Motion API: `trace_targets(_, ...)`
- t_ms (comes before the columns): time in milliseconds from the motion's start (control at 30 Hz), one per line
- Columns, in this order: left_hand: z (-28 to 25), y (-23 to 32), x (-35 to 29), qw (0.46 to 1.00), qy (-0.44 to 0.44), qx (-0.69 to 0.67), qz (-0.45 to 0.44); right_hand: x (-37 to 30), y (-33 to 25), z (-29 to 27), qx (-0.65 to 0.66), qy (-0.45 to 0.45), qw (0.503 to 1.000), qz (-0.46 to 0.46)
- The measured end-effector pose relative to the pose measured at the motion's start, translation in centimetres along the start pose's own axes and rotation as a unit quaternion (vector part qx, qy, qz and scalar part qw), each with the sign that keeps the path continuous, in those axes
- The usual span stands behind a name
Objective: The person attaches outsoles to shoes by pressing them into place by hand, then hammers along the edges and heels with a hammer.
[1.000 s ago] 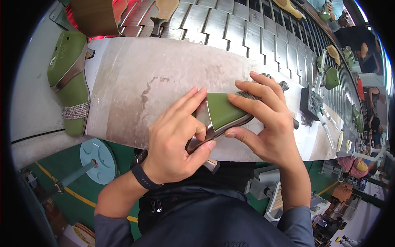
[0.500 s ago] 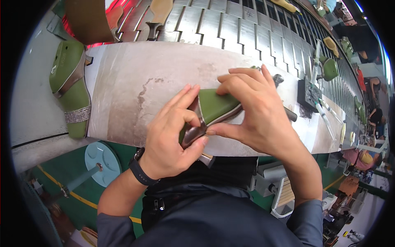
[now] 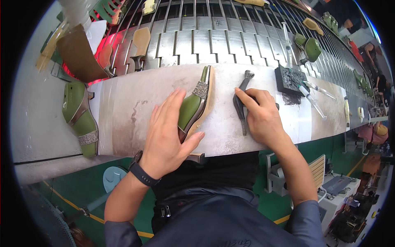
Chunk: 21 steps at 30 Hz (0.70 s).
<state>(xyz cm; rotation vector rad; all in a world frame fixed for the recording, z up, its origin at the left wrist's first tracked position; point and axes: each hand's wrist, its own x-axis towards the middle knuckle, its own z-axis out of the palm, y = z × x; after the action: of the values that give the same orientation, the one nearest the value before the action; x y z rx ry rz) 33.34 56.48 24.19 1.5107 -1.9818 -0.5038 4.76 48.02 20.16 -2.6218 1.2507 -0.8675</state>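
Note:
A strappy heeled shoe [image 3: 192,108] on a green last lies on its side on the pale bench top, its tan sole facing right and a glittery band near the toe. My left hand [image 3: 162,133] holds its rear part, fingers along the green side and thumb across the sole edge. The heel pokes out below this hand. To the right, my right hand [image 3: 263,117] is closed around the handle of a dark metal hammer [image 3: 240,105], index finger on its head. The hammer lies at the bench surface, its handle mostly hidden.
At the left stands a matching shoe [image 3: 80,117] on a green last. A black block [image 3: 290,80] with syringes [image 3: 313,102] sits to the right. Beyond the bench runs a slatted metal conveyor [image 3: 205,45] carrying soles and another green-lasted shoe [image 3: 308,48].
My right hand has left the shoe and taken hold of the hammer. The shoe has been turned so its toe points away from me, with my left hand still on it.

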Motion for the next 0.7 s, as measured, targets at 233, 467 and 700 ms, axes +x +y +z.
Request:
trace_targets(233,1.2,-0.7,3.1,0.997,-0.045,0.002,0.058,1.5,-1.5,-0.4,-0.014,-0.031,0.996,0.078)
trace_targets(467,1.2,-0.7,3.3,0.998,-0.048,-0.003,0.05,1.6,-6.0,0.2,0.669,0.097,0.68,0.285)
trace_targets(700,1.1,-0.8,3.7,0.997,-0.043,0.003,0.068,1.3,-7.5,2.2,0.7,0.095,0.629,0.325)
